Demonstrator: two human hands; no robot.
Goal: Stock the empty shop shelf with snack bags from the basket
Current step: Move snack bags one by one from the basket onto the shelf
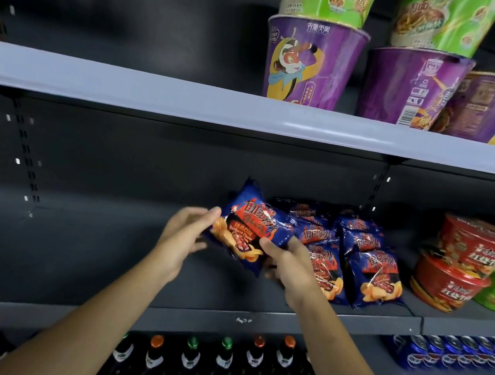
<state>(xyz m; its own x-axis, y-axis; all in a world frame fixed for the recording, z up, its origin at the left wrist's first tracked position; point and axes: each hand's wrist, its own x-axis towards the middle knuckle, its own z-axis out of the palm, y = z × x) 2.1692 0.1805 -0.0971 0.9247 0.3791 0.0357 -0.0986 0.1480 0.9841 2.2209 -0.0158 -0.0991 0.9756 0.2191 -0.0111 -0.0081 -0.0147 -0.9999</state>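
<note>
Pinched by left hand (185, 235) and right hand (289, 267), the glossy blue snack bag (244, 227) should stand upright left of the shelved blue bags (358, 255).

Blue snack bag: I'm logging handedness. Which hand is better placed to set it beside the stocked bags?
Probably the right hand: it grips the blue snack bag at its lower edge, right next to the stocked bags. The left hand holds only the bag's left end, farther from the row.
</note>
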